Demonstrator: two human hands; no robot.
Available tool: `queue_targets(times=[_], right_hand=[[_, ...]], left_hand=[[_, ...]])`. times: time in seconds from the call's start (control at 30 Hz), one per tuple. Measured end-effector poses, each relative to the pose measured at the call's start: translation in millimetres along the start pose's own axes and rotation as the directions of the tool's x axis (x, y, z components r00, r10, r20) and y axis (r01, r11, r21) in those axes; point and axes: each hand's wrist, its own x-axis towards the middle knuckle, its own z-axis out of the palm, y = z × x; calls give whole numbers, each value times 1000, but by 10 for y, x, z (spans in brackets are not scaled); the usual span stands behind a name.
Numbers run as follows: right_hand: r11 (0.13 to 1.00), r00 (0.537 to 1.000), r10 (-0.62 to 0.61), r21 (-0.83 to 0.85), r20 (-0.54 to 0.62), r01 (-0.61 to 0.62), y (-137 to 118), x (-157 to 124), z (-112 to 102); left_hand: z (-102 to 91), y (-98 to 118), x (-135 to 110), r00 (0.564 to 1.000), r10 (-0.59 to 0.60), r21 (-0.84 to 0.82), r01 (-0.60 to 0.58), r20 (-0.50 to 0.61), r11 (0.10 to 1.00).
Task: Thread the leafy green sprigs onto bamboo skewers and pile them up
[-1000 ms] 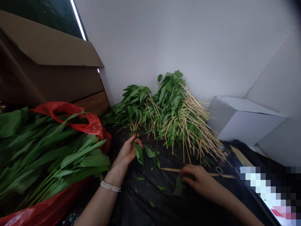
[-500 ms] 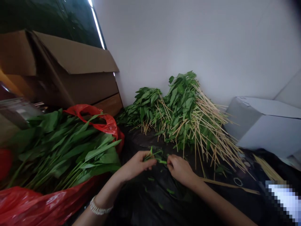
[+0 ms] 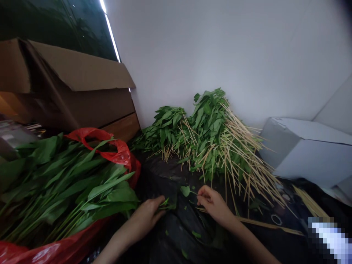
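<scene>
Two pinches: left grip (image 3: 147,213) closed on green stems (image 3: 165,202), right grip (image 3: 212,201) on stalked leaf (image 3: 185,190), open black sheet (image 3: 180,229) between

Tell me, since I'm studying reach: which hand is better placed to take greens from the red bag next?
Probably the left hand: it is close beside the greens in the red bag, though it holds some stems. The right hand, pinching a small leaf, is farther away.
</scene>
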Motion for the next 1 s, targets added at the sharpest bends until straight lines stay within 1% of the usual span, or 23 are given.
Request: queue_targets(times=[0.07, 0.13, 0.2, 0.23, 0.3, 0.4, 0.47, 0.5, 0.53, 0.6, 0.67, 0.7, 0.73, 0.77, 0.83, 0.87, 0.93, 1.0], right_hand=[[999, 1000, 6, 45, -11, -5, 47, 17, -9], [997, 1000, 1, 79, -9, 0, 75, 27, -15], [995, 1000, -14, 100, 5, 13, 80, 26, -16], [994, 1000, -23, 105, 12, 21, 75, 22, -16], [993, 999, -41, 109, 20, 39, 63, 12, -17], [993, 998, -63, 104, 10, 62, 73, 6, -21], [994, 998, -63, 94, -11, 64, 115, 12, -23], [994, 998, -58, 87, -25, 60, 143, 17, -23], [995, 998, -51, 80, -38, 54, 174, 22, -22], [997, 997, -39, 63, -62, 43, 227, 28, -16], [998, 997, -36, 41, -74, 39, 254, 25, -3], [999, 997, -38, 29, -73, 40, 255, 18, 6], [999, 997, -41, 19, -69, 42, 250, 8, 15], [999, 997, -46, 8, -62, 47, 242, -5, 26], [997, 997, -63, -36, -43, 61, 229, -40, 47], [995, 997, -76, -68, -34, 73, 233, -59, 58], [985, 994, -109, -139, -20, 105, 267, -92, 75], [976, 987, -155, -163, -46, 145, 333, -107, 85]], left_hand=[[-107, 128, 57, 998, 21, -127, -29, -65, 992], [-172, 290, 174, 987, 28, -244, -66, -156, 967], [-160, 441, 340, 974, 33, -313, -104, -225, 944], [-122, 498, 431, 971, 52, -317, -127, -234, 940], [-1, 567, 597, 973, 118, -243, -165, -198, 956], [182, 580, 759, 981, 185, -56, -189, -57, 980], [216, 574, 812, 981, 193, -1, -193, 1, 981], [198, 579, 833, 981, 196, 8, -196, -3, 981], [161, 591, 858, 980, 194, 17, -194, -36, 981], [59, 635, 930, 971, 175, 46, -170, -161, 984], [-20, 688, 1033, 943, 152, 67, -138, -295, 988], [-33, 709, 1087, 930, 142, 83, -121, -339, 989], [-26, 724, 1133, 923, 135, 111, -102, -360, 989], [-4, 732, 1161, 925, 129, 152, -78, -358, 985], [64, 735, 1128, 948, 110, 257, -31, -299, 966], [92, 738, 1055, 962, 103, 295, -24, -252, 955], [95, 770, 794, 982, 115, 285, -68, -149, 956], [0, 854, 412, 981, 187, 178, -174, -61, 969]])
